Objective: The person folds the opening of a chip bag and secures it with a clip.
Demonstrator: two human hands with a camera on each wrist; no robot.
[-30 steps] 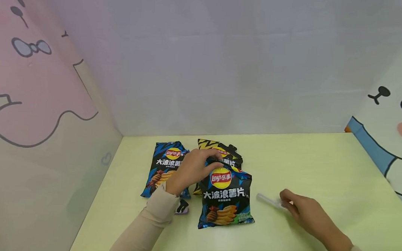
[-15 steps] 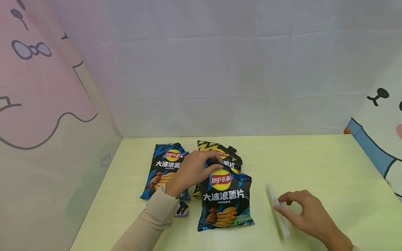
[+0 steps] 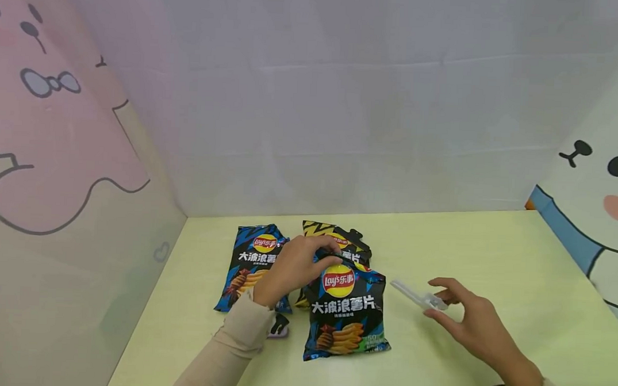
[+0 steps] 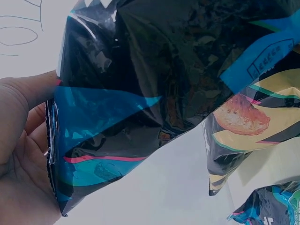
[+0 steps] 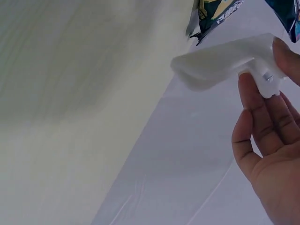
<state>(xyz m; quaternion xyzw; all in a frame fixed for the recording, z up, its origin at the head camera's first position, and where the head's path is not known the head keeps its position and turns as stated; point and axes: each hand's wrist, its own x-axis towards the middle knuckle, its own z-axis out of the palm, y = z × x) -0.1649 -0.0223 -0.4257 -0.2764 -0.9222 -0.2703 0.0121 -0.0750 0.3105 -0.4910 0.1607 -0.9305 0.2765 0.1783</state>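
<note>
My left hand [image 3: 297, 267] pinches the folded top edge of a black-and-blue Lay's chip bag [image 3: 342, 309], which stands at the middle of the table. The left wrist view shows the thumb on one side of that bag [image 4: 117, 93] and the fingers behind its edge. To the right, my right hand [image 3: 466, 318] pinches a translucent white plastic bag clip [image 3: 413, 294] between thumb and fingers, above the table. Its long bar points left toward the bag. In the right wrist view the clip [image 5: 220, 61] has a short bent end at the fingertips.
A second blue-and-black chip bag [image 3: 249, 265] lies at the left, partly behind the left hand. Behind the held bag lies a yellow-and-black one [image 3: 320, 227] with a dark clip-like piece [image 3: 355, 235] at its top. A small purple-and-black item [image 3: 278, 328] sits near the left wrist.
The right hand has turned the clip: its bar swung to point toward me half a second ago and now points left again. The left hand keeps its hold on the bag.
</note>
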